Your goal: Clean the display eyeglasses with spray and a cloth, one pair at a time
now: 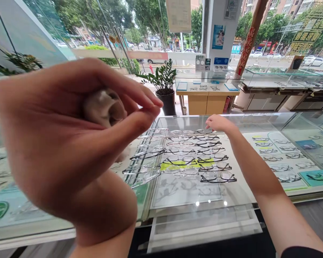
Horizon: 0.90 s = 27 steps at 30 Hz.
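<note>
Close to the camera, my left hand (56, 132) fills the left side, its fingers curled and the thumb pressed to the fingertips. A crumpled grey-beige cloth (101, 105) is bunched inside that palm. My right hand (218, 123) reaches to the far end of the glass counter, fingers bent down and closed at a dark-rimmed pair of eyeglasses (204, 132) in the back row. Its exact grip is small and partly hidden. Rows of eyeglasses (217, 176) with clear and dark frames lie on the counter between my arms, temples folded or spread.
An open drawer (204, 229) juts out below the counter's near edge. More eyeglasses (273, 157) lie in the section at right. Beyond the counter stand a potted plant (165, 80), a wooden display table (207, 102) and further glass cases (285, 80) by the windows.
</note>
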{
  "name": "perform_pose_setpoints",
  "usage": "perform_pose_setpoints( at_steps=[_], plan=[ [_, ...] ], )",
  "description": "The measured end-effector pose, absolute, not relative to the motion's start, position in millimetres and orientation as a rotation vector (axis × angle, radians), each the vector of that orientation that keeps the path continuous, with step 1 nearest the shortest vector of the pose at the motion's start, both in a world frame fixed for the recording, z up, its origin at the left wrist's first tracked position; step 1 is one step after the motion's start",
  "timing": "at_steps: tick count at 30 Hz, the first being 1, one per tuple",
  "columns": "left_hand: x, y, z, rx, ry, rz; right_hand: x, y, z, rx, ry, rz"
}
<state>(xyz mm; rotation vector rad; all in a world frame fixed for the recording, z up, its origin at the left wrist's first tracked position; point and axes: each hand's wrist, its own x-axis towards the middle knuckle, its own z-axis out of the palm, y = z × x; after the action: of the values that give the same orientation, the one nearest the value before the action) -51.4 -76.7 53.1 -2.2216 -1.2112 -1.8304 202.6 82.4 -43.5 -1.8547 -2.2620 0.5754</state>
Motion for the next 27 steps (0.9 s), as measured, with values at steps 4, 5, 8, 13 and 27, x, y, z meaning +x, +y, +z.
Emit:
perform_pose_setpoints(
  at_steps=[4, 5, 8, 13, 27],
  plan=[
    [-52, -70, 59, -2.412, -1.222, -1.743, 198, 103, -71, -2.031, -2.261, 0.623],
    [-53, -69, 58, -2.425, -1.201, -1.741, 198, 106, -75, -2.051, -2.263, 0.629],
    [-57, -66, 53, -2.452, -1.146, -1.766, 195, 111, -85, -2.093, -2.269, 0.639],
    [-61, -61, 46, -2.499, -1.073, -1.801, 193, 117, -99, -2.162, -2.271, 0.623],
    [-54, -44, 42, -2.573, -1.205, -1.786, 200, 98, -60, -1.909, -2.196, 0.379]
  ],
)
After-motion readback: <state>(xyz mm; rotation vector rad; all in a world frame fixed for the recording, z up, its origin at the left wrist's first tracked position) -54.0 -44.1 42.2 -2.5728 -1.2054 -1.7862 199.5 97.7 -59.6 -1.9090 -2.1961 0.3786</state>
